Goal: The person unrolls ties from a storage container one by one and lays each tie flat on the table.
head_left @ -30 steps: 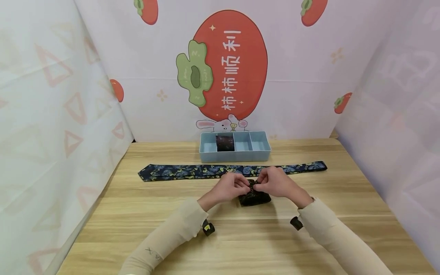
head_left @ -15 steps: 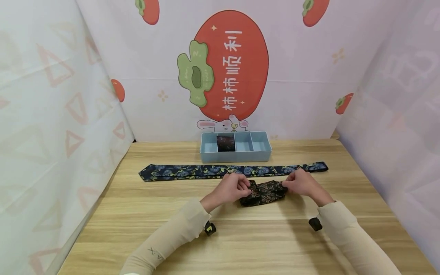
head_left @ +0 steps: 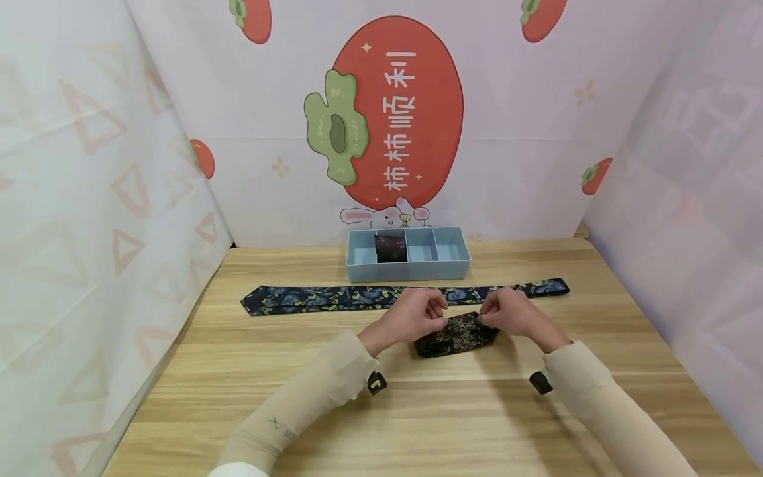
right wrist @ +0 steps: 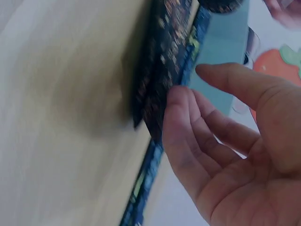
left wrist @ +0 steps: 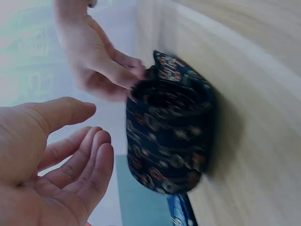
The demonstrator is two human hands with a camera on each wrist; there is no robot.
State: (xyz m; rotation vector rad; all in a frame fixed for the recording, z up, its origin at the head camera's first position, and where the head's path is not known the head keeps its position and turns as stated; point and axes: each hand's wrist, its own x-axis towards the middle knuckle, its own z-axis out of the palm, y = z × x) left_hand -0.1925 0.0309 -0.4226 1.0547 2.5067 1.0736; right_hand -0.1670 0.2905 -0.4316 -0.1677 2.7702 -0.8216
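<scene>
A black necktie [head_left: 465, 336] with a reddish-brown pattern lies on the table, mostly rolled up, its loose pointed end reaching right. In the left wrist view the roll [left wrist: 164, 141] shows as a thick coil with a hollow middle. My left hand [head_left: 412, 314] hovers over the roll's left side, thumb and fingers apart with nothing between them. At the loose end is my right hand [head_left: 511, 311]; in the right wrist view its fingertips [right wrist: 178, 96] touch the tie's edge while the thumb stands away.
Behind the hands a navy necktie [head_left: 322, 299] with blue and yellow figures lies stretched across the table. Farther back stands a light blue divided box [head_left: 411, 273], with a dark rolled tie [head_left: 391, 249] in one compartment. Printed cloth [head_left: 512, 132] hangs behind the table.
The right hand first drew the tie's end out to the right, then came back slightly left. My left hand has lifted off the roll and shifted right.
</scene>
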